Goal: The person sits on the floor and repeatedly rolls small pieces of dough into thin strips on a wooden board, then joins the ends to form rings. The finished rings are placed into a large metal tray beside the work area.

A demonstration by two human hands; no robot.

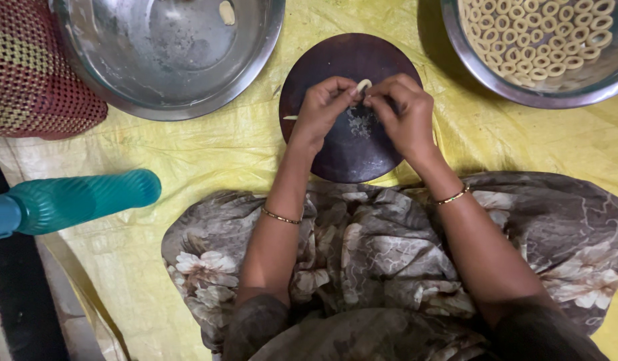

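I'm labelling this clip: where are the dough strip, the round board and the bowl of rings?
dough strip point(364, 85), head view, its pale tip.
round board point(342, 157), head view, bare lower part.
bowl of rings point(523, 95), head view, near rim.

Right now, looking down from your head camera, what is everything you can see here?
dough strip: one, pale, pinched between both hands' fingertips
round board: one, dark brown, under the hands
near-empty bowl: one, steel, upper left, one pale dough lump inside
ring bowl: one, steel, upper right
dough rings: many, pale, in that bowl
sheet: one, yellow, under everything
bottle: one, teal, lying left
mesh basket: one, red, top left
left hand: one, bangled
right hand: one, bangled
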